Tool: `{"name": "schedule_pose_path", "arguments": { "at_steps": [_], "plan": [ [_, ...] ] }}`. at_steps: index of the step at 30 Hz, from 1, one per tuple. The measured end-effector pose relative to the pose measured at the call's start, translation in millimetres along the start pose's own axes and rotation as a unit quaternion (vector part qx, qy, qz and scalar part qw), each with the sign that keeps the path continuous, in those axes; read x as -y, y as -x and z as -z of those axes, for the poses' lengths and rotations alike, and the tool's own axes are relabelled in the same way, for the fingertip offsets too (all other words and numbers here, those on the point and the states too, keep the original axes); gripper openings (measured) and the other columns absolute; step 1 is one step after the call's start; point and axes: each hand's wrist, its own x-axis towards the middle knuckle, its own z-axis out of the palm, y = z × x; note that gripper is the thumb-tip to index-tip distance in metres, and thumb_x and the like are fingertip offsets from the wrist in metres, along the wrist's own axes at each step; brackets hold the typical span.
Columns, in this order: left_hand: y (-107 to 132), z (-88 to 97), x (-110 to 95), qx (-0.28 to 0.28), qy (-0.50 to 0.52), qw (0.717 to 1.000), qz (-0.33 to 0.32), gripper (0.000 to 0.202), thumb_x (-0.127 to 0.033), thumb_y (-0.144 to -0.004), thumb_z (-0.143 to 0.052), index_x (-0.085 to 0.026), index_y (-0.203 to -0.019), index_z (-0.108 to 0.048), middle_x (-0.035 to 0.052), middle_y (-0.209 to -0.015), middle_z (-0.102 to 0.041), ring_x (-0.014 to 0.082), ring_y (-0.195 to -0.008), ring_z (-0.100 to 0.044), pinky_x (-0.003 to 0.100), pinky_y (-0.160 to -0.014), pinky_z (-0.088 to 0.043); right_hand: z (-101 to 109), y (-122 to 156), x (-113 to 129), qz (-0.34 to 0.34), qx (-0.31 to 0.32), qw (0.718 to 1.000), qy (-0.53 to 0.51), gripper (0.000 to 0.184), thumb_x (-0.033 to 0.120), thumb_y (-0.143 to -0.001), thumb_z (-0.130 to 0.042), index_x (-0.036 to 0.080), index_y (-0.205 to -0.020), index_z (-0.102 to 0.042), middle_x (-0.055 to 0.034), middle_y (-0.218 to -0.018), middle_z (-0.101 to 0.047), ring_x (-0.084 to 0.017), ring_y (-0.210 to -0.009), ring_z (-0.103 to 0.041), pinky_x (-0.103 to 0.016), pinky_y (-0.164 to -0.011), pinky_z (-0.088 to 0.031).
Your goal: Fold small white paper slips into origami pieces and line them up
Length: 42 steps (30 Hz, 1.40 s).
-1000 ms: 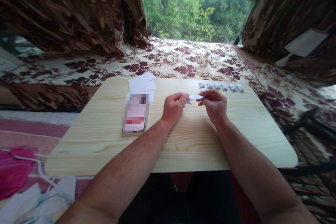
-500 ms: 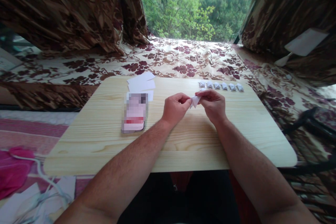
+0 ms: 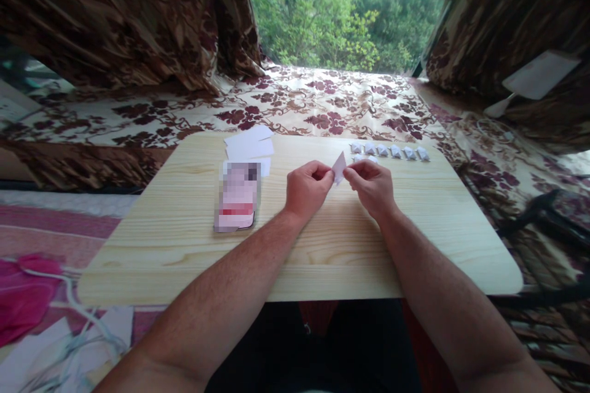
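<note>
Paper (image 3: pixel 340 164), white and pointed, between fingertips (image 3: pixel 329 177)

A small, folded white paper (image 3: pixel 339 166) stands pointed end up between the fingers (image 3: pixel 328 175).

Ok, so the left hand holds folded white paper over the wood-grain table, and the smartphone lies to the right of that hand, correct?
Not quite: the smartphone lies to the left of the left hand, as the head view shows. That hand does hold the folded white paper over the wood-grain table.
</note>
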Motion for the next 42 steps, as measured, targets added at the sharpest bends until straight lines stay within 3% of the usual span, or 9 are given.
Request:
{"name": "schedule_pose_path", "arguments": {
  "at_steps": [10, 22, 29, 38, 42],
  "plan": [
    [-0.7, -1.7, 4.2, 0.02, 0.016, 0.999, 0.027, 0.018, -0.034, -0.079, -0.064, -0.018, -0.077, -0.072, 0.0009, -0.066, -0.069, 0.014, -0.061, -0.06, 0.025, -0.059, -0.045, -1.2, 1.2, 2.2, -0.055, 0.068, 0.996, 0.01, 0.02, 0.033, -0.074, -0.073, 0.018, -0.064, -0.063, 0.0044, -0.052, -0.056, -0.008, -0.045, -0.043, -0.024, -0.044, -0.031],
    [-0.3, -1.4, 4.5, 0.033, 0.034, 0.998, 0.031, 0.014, -0.03, -0.079, -0.062, -0.019, -0.072, -0.068, -0.0001, -0.061, -0.067, 0.0128, -0.055, -0.058, 0.025, -0.055, -0.044, 0.9, 0.1, 0.4, -0.055, 0.066, 0.996, 0.003, 0.014, 0.027, -0.073, -0.072, 0.018, -0.065, -0.063, 0.0052, -0.053, -0.055, -0.008, -0.046, -0.044, -0.024, -0.045, -0.031],
    [-1.9, 3.0, 2.6, 0.051, 0.002, 0.999, -0.002, 0.013, -0.029, -0.078, -0.063, -0.019, -0.069, -0.066, -0.0001, -0.062, -0.066, 0.0131, -0.058, -0.057, 0.024, -0.055, -0.042, 1.0, 1.2, 1.6, -0.048, 0.069, 0.996, 0.016, 0.014, 0.026, -0.072, -0.071, 0.019, -0.064, -0.063, 0.0052, -0.054, -0.055, -0.008, -0.047, -0.043, -0.024, -0.045, -0.03],
    [-1.2, 3.6, 1.4, 0.029, -0.007, 0.999, -0.014, 0.014, -0.028, -0.078, -0.063, -0.019, -0.067, -0.066, -0.0016, -0.06, -0.062, 0.0115, -0.055, -0.051, 0.024, -0.054, -0.039, -1.6, 2.8, 3.6, -0.038, 0.073, 0.997, 0.008, 0.017, 0.028, -0.072, -0.072, 0.019, -0.066, -0.06, 0.0052, -0.055, -0.053, -0.007, -0.048, -0.038, -0.024, -0.046, -0.026],
    [-1.1, 2.1, 1.3, 0.025, 0.004, 1.0, 0.005, 0.016, -0.031, -0.079, -0.063, -0.019, -0.07, -0.069, -0.0003, -0.061, -0.065, 0.0124, -0.056, -0.055, 0.024, -0.055, -0.041, -2.7, 3.3, 3.1, -0.035, 0.073, 0.997, 0.018, 0.02, 0.031, -0.075, -0.07, 0.019, -0.063, -0.058, 0.0052, -0.053, -0.052, -0.008, -0.047, -0.038, -0.024, -0.045, -0.026]
  ]
}}
